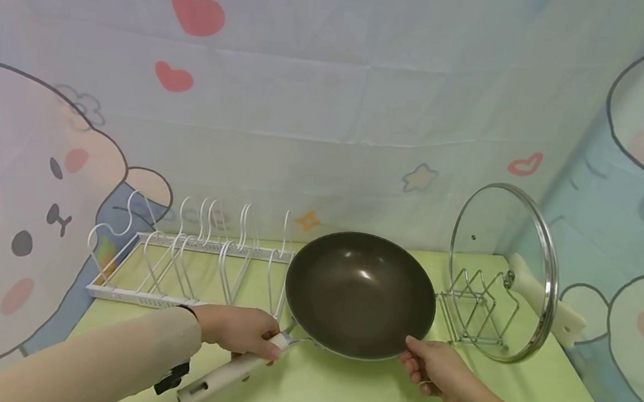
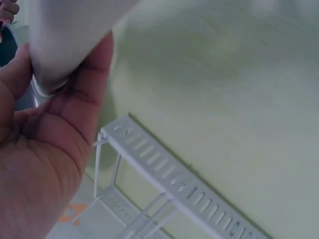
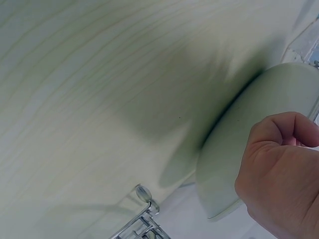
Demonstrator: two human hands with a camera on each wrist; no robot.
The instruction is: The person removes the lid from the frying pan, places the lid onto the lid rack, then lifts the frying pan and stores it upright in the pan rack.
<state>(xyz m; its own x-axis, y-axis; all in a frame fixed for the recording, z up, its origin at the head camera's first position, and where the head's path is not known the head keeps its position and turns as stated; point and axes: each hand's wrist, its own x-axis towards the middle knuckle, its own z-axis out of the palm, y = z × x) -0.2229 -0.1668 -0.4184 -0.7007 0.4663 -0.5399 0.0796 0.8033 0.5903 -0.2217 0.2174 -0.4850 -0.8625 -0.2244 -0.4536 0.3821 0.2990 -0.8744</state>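
Pan [image 1: 361, 295] in both hands [image 1: 241, 332] [image 1: 438, 369], handle [image 1: 221, 378] partly covered.

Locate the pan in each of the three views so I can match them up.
Head: the pan sits below and slightly right of centre, its handle angling to the lower left.
Left wrist: upper left; the handle looms large, the dark inside shows at the edge.
Right wrist: pale outer wall at right.
Shared landmark: green tabletop.

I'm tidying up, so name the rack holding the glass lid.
The silver wire rack right of the pan holds the lid; the white rack on the left has none.
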